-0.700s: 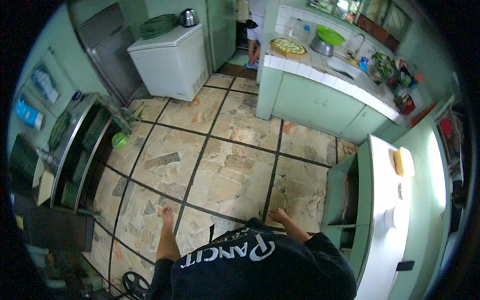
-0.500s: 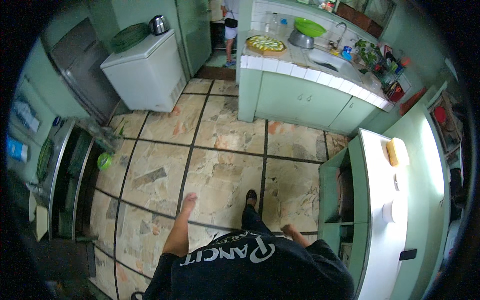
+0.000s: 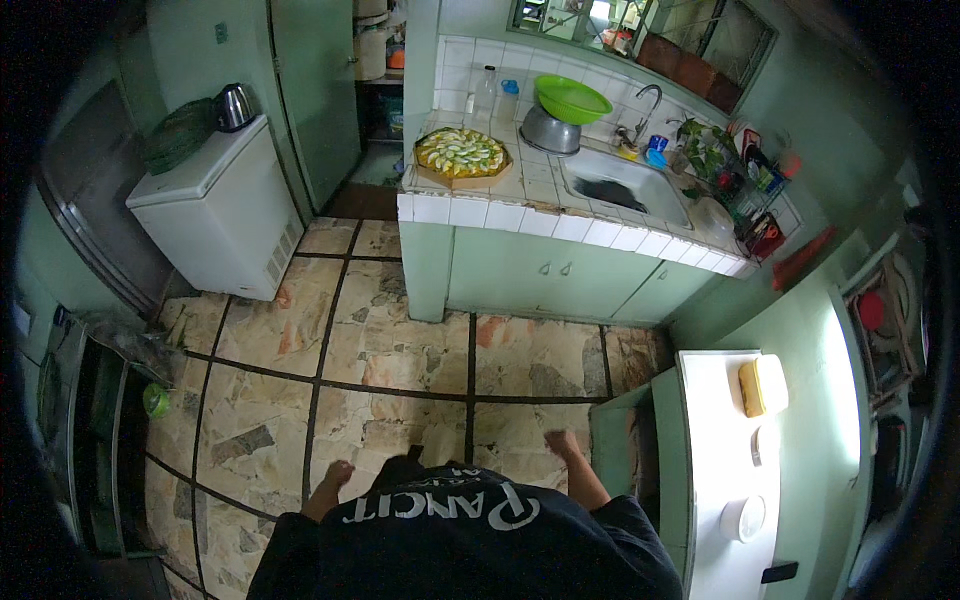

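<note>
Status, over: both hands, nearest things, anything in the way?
Left hand: over the stone floor, nothing seen in it. Right hand: same, white-topped green cabinet to its right. Ahead: tiled counter, octagonal food tray on top.

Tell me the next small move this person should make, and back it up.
Probably one step forward, toward the tiled counter. The left hand and right hand both hang low over the floor and seem to hold nothing, while the dish of food on the counter looks out of reach from here.
</note>
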### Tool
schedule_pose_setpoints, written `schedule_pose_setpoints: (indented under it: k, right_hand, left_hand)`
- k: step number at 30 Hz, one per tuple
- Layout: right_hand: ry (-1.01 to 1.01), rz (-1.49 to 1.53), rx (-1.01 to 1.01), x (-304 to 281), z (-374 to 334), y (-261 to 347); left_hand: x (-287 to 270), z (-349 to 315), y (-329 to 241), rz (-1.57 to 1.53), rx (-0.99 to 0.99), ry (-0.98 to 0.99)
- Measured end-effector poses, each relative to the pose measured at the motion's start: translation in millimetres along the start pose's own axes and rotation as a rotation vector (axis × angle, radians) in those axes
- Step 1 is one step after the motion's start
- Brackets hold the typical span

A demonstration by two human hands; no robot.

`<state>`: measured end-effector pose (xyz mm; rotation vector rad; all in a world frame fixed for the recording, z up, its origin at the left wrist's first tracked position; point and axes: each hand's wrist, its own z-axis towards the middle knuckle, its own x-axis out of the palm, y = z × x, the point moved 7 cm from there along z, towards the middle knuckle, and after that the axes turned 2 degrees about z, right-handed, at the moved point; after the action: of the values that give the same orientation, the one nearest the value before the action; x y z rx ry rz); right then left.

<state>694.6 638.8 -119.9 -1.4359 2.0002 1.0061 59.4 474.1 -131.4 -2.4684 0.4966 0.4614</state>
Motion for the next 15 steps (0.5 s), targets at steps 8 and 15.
schedule_pose_setpoints:
  k: [8, 15]
  right_hand:
    - [-0.496, 0.562, -0.405, -273.3, 72.2, 217.2]
    - [-0.578, 1.078, -0.501, -480.3, 246.2, 364.7]
  left_hand:
    - [-104.9, 145.0, -297.0, -0.196, 0.321, -0.49]
    - [-316.1, 270.0, -698.8, -0.601, 0.915, -0.47]
